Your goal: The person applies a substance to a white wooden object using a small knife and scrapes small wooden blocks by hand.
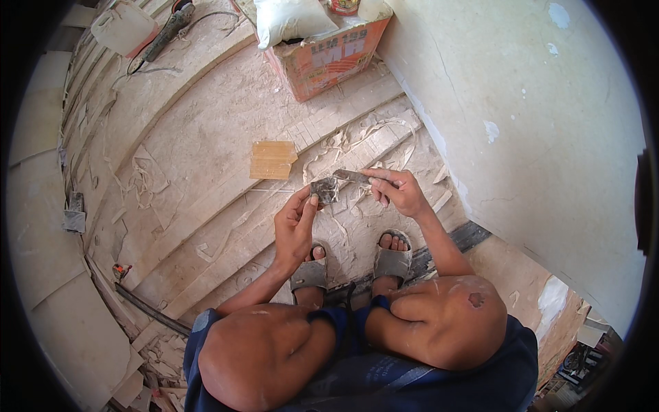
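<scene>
My left hand (pixel 295 223) pinches a small, dark, square plate (pixel 326 191) smeared with something pale, thumb on top. In my right hand (pixel 403 193), a short flat dark strip (pixel 351 176), perhaps a scraper blade, points left toward the plate. Its tip is close to the plate's upper right corner; whether they touch I cannot tell. Both hands are above the dusty floor, in front of my sandalled feet. Just beyond the left hand lies a yellow-brown wood-grained tile or board (pixel 272 160) with a chipped right edge.
Long boards (pixel 226 199) and curled pale shavings lie across the floor. A red-orange carton (pixel 329 65) bearing a white bag (pixel 294 22) stands ahead. A pale wall panel (pixel 522 103) rises at right. Far left are a white jerrycan (pixel 123 29) and a corded power tool (pixel 168 34).
</scene>
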A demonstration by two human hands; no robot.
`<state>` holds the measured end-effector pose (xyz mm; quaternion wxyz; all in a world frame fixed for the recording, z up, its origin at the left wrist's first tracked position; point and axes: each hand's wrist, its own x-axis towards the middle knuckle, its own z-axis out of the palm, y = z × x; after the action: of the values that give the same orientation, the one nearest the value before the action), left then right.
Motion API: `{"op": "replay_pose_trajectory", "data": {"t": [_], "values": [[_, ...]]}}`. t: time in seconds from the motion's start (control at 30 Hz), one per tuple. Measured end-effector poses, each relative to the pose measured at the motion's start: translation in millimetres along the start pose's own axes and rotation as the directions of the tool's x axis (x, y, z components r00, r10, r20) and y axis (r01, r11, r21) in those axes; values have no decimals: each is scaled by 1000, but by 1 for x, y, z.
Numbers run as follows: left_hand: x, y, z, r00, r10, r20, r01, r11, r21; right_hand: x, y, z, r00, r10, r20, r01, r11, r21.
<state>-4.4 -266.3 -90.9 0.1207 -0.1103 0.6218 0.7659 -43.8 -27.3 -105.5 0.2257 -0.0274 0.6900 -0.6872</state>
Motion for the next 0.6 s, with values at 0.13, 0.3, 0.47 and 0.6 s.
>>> {"op": "replay_pose_trajectory", "data": {"t": [0.13,0.3,0.47,0.6], "values": [[1,0,0,1000,-13,14,13,1000,21,-1,2,-2,1000,-2,0,2,1000,-8],[2,1,-1,999,-21,27,21,1000,18,0,1,-2,1000,-17,-1,17,1000,-6],[4,5,5,999,-23,23,22,1000,22,-2,6,-9,1000,-20,16,19,997,73],[3,6,7,1000,-19,14,19,999,26,-2,2,-7,998,-48,-32,51,992,119]]}}
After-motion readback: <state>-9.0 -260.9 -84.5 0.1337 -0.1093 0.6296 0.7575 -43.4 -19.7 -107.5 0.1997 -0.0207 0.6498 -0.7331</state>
